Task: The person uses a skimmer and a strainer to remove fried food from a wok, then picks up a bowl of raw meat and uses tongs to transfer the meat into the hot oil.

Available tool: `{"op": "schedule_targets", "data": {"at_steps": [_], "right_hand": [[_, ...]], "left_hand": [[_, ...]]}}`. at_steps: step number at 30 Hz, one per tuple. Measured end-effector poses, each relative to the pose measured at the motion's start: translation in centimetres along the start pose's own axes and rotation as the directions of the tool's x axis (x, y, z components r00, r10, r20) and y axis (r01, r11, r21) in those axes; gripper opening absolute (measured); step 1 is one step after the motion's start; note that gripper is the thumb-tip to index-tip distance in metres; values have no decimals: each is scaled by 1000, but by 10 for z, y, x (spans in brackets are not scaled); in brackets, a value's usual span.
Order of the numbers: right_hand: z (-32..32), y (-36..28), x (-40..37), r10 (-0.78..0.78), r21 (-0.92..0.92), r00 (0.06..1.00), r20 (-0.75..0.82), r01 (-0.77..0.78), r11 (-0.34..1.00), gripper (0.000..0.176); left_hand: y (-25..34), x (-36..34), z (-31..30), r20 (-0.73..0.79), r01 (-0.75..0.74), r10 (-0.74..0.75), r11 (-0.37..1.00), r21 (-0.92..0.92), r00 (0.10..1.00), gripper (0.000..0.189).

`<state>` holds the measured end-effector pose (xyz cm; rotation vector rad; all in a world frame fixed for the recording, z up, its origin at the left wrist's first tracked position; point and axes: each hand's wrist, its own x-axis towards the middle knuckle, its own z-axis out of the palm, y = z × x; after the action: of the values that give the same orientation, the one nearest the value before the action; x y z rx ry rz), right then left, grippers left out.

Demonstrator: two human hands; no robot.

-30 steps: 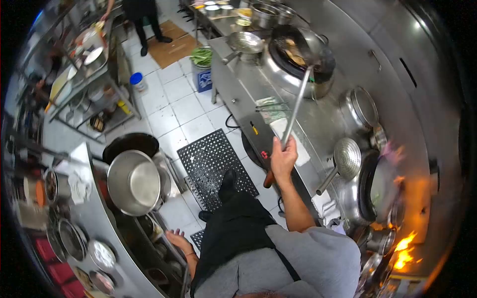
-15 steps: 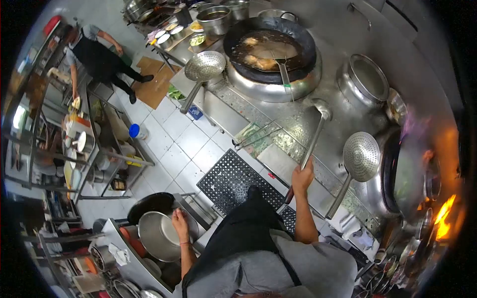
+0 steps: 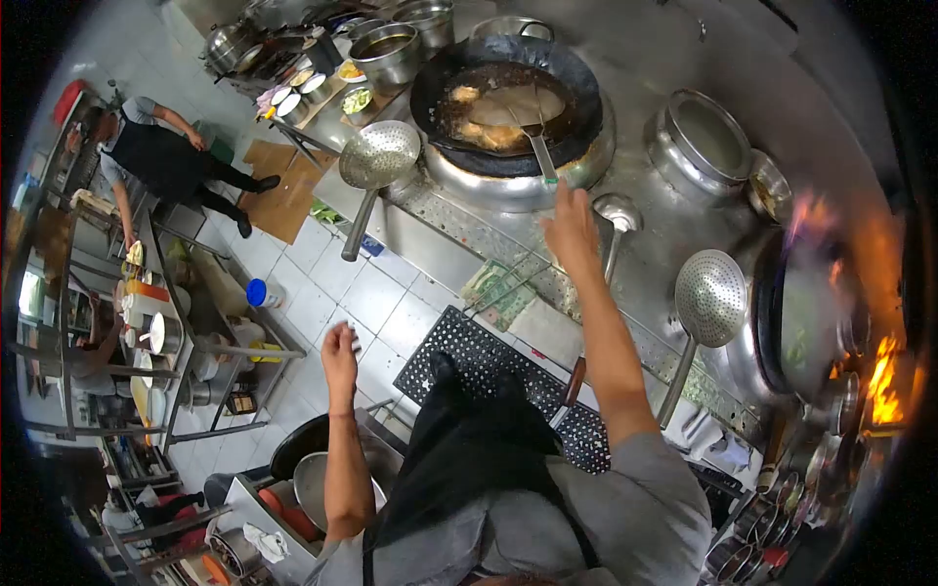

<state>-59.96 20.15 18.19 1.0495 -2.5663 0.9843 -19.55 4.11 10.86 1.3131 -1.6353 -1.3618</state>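
My right hand (image 3: 571, 227) is stretched forward, just below the green-marked handle end of a utensil (image 3: 539, 151) that rests in the black wok (image 3: 430, 107). Food pieces lie in the wok's dark liquid. Whether the fingers touch the handle is unclear. The ladle (image 3: 617, 212) lies on the steel counter beside my right forearm, its wooden handle end past the counter's front edge. My left hand (image 3: 340, 354) is raised over the floor with its fingers curled, and what it may hold is too small to tell. A perforated strainer (image 3: 379, 156) rests left of the wok.
Another strainer (image 3: 710, 298) lies on the right of the counter, near a second wok with flames (image 3: 884, 381) beyond. A metal pot (image 3: 708, 137) stands behind. A person in a dark apron (image 3: 156, 156) works at the far left. A black mat (image 3: 469, 366) covers the floor.
My right hand has let go of the ladle and moved forward to the utensil in the wok. My left hand has risen away from the large pot. The view has shifted.
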Motion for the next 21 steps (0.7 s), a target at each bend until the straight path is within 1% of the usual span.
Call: {"op": "schedule_targets", "data": {"at_steps": [1,2,3,4,5,6,7,8,9,10,11,13,14,15,16,17,18,19,20,21], "right_hand": [[14,4,7,90,-64,991,101,-84,994,45],[20,7,8,91,-78,992,89,-84,993,45],[23,11,12,33,-45,996,80,-29,999,45],[23,11,17,-28,-13,997,70,29,999,45],[19,4,17,-30,-31,998,53,31,999,45],[13,-5,12,40,20,998,53,-41,999,42],[6,-14,6,106,69,993,56,-110,992,40],[-4,-27,1,99,45,994,39,-101,994,40],[-14,-43,-6,194,141,981,25,-195,971,39],[-19,-55,-12,286,241,958,21,-283,928,37],[-14,-55,-19,281,227,960,9,-275,934,37],[3,-49,-34,194,400,974,-119,-132,907,37],[4,-57,-38,203,391,970,-132,-137,910,37],[6,-68,-40,336,425,942,7,-307,852,38],[8,-78,-40,456,437,878,146,-471,766,40],[10,-87,-40,476,435,871,126,-479,762,40],[13,-96,-39,492,516,853,176,-505,692,39],[14,-104,-39,499,587,835,232,-529,612,38],[13,-112,-40,529,637,806,265,-558,532,37],[15,-112,-44,539,631,798,269,-569,527,37]], "left_hand": [[14,21,7,-2,-26,26,1000,-11,1000,38],[23,45,15,-19,-77,77,997,-11,997,45],[19,72,22,-8,-84,84,996,-31,996,45],[8,103,31,-40,-118,119,993,31,992,47],[14,126,38,-68,-151,157,984,94,985,49],[19,145,42,27,2,-2,1000,5,1000,48],[32,158,47,138,163,-153,984,-66,978,47],[30,177,49,353,326,-240,922,-210,905,41],[26,193,55,529,547,-310,746,-380,790,33],[29,200,61,616,646,-327,645,-409,717,29],[32,208,65,697,735,-331,536,-416,636,25],[-1,230,73,847,823,-186,407,-395,498,18],[13,222,72,793,808,-266,413,-420,548,13],[25,213,67,806,813,-258,422,-401,532,13],[31,203,60,717,704,-257,563,-434,648,12],[36,196,53,618,574,-229,688,-443,752,13],[40,193,48,543,411,-155,825,-388,825,15],[45,192,44,471,231,-61,922,-312,880,17],[57,191,39,398,110,22,945,-307,917,29],[64,199,34,382,-34,107,981,-193,918,43]]}}
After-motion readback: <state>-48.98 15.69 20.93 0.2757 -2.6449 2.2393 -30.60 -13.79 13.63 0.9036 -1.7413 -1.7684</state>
